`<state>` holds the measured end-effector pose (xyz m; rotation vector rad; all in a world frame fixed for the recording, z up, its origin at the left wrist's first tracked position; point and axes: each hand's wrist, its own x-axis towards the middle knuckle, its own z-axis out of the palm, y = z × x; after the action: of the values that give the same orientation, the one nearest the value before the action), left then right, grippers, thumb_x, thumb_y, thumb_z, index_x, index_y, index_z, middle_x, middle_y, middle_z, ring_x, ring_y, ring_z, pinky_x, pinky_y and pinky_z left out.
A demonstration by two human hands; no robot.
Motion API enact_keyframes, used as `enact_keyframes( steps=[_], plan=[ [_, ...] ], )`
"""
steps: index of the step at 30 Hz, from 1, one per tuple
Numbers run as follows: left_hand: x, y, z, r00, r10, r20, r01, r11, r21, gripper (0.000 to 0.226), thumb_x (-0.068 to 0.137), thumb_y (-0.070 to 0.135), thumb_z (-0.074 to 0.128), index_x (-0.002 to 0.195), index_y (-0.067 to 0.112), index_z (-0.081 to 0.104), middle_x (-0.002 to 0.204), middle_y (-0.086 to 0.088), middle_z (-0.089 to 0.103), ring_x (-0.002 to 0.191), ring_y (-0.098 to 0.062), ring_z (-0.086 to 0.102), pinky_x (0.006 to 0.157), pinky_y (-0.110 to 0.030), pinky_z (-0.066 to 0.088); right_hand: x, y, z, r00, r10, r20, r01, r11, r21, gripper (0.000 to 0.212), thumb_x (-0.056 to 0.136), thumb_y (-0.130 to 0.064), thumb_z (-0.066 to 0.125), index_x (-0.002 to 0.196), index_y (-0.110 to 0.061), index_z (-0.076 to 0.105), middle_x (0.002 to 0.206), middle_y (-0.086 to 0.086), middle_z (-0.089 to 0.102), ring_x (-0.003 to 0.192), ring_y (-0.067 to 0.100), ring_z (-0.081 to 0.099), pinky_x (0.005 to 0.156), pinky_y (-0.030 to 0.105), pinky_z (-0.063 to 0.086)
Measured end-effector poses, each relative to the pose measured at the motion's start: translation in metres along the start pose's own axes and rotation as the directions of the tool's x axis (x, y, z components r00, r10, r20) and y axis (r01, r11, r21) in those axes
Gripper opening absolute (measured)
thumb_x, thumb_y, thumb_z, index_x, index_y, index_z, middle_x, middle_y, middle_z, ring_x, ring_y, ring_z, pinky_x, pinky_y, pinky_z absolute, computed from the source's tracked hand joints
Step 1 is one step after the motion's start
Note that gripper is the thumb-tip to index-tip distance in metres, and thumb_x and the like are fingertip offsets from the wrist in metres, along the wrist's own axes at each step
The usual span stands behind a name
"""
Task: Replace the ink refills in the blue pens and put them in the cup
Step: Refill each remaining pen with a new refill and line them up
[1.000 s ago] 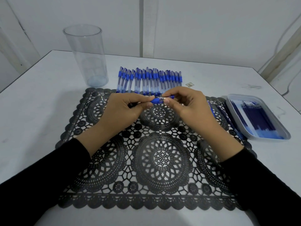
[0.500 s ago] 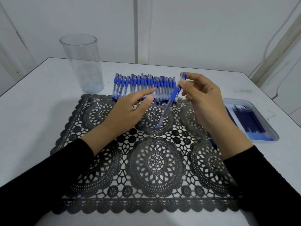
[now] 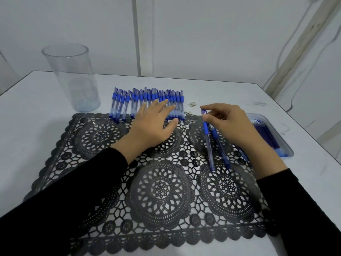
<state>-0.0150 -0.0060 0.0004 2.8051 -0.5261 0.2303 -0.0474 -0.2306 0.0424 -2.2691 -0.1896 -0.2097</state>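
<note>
A black lace-patterned placemat (image 3: 160, 191) lies flat on the white table (image 3: 36, 126). A small square scrap (image 3: 191, 104) sits on the tabletop just beyond its far edge. Behind, a white wall (image 3: 203, 43) carries a vertical strip (image 3: 137, 36); a pale batten (image 3: 299, 43) slants at right.

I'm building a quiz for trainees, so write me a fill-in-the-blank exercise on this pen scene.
1. The right hand pinches one blue ___ by its upper end.
2. The clear cup holds ___ pens.
3. The left hand reaches, fingers straight, over the row of pens at the ___ edge of the black mat.
4. The tray of refills lies to the ___ of the mat.

Missing words: pen; no; far; right.
</note>
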Motion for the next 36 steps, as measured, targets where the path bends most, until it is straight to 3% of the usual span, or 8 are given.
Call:
enact_keyframes(
  steps=[5,11,16,20,24,30,36],
  plan=[
    [0.008,0.003,0.010,0.999,-0.038,0.033,0.036,0.997,0.066,0.061,0.101,0.056,0.029,0.156,0.030,0.022,0.166,0.003,0.011,0.153,-0.021,0.003,0.123,-0.047,-0.003,0.003,0.011,0.009,0.998,0.006,0.059,0.003,0.989,-0.147,0.025,0.096,-0.026,0.061,0.120,-0.024,0.067,0.089,-0.015,0.064,0.077,0.001,0.055,0.069,0.018,0.041],
    [0.008,0.002,0.010,0.994,-0.057,0.094,0.050,0.996,0.072,0.062,0.102,0.055,0.026,0.157,0.030,0.016,0.167,0.001,0.004,0.153,-0.023,0.000,0.122,-0.047,-0.001,0.008,0.019,0.021,0.995,-0.016,0.095,0.047,0.942,-0.332,0.024,0.096,-0.027,0.060,0.118,-0.023,0.068,0.103,-0.001,0.066,0.103,0.024,0.055,0.092,0.042,0.046],
    [0.007,0.003,0.009,0.991,-0.065,0.117,0.055,0.995,0.085,0.062,0.102,0.055,0.024,0.158,0.031,0.012,0.167,0.001,0.004,0.153,-0.023,0.000,0.122,-0.047,-0.002,0.009,0.021,0.022,0.990,-0.004,0.138,0.069,0.879,-0.471,0.030,0.099,-0.032,0.051,0.125,-0.026,0.064,0.099,-0.007,0.046,0.108,0.024,0.044,0.097,0.043,0.038],
    [0.008,0.003,0.008,0.990,-0.064,0.122,0.054,0.995,0.088,0.062,0.102,0.055,0.025,0.158,0.031,0.012,0.167,0.001,0.005,0.153,-0.023,0.001,0.123,-0.047,-0.001,0.007,0.021,0.021,0.988,0.016,0.151,0.065,0.851,-0.520,0.032,0.101,-0.033,0.046,0.129,-0.028,0.061,0.107,-0.004,0.049,0.111,0.024,0.040,0.098,0.045,0.037],
    [0.010,0.002,0.007,0.990,-0.067,0.121,0.057,0.995,0.080,0.061,0.102,0.055,0.025,0.158,0.031,0.012,0.167,0.002,0.006,0.153,-0.022,0.002,0.122,-0.046,-0.001,0.010,0.020,0.020,0.996,-0.023,0.090,0.060,0.898,-0.436,0.031,0.099,-0.030,0.050,0.125,-0.020,0.064,0.112,0.004,0.061,0.109,0.025,0.050,0.094,0.038,0.041],
    [0.025,0.001,0.006,0.989,-0.098,0.115,0.092,0.994,0.052,0.058,0.104,0.053,0.022,0.157,0.033,0.014,0.166,0.005,0.007,0.153,-0.020,0.002,0.123,-0.047,-0.002,0.039,0.002,0.031,1.000,-0.018,-0.024,0.010,0.955,-0.296,0.026,0.097,-0.023,0.056,0.116,-0.013,0.070,0.112,0.001,0.071,0.084,0.005,0.055,0.078,0.012,0.034],
    [0.040,-0.003,0.009,0.988,-0.110,0.106,0.103,0.992,0.073,0.057,0.104,0.051,0.018,0.158,0.035,0.011,0.166,0.005,0.005,0.153,-0.021,-0.001,0.122,-0.047,-0.005,0.075,-0.005,0.049,0.999,0.032,-0.043,-0.042,0.965,-0.258,0.032,0.095,-0.023,0.061,0.122,-0.009,0.067,0.117,0.007,0.070,0.104,0.014,0.064,0.082,0.010,0.035]
  ],
)
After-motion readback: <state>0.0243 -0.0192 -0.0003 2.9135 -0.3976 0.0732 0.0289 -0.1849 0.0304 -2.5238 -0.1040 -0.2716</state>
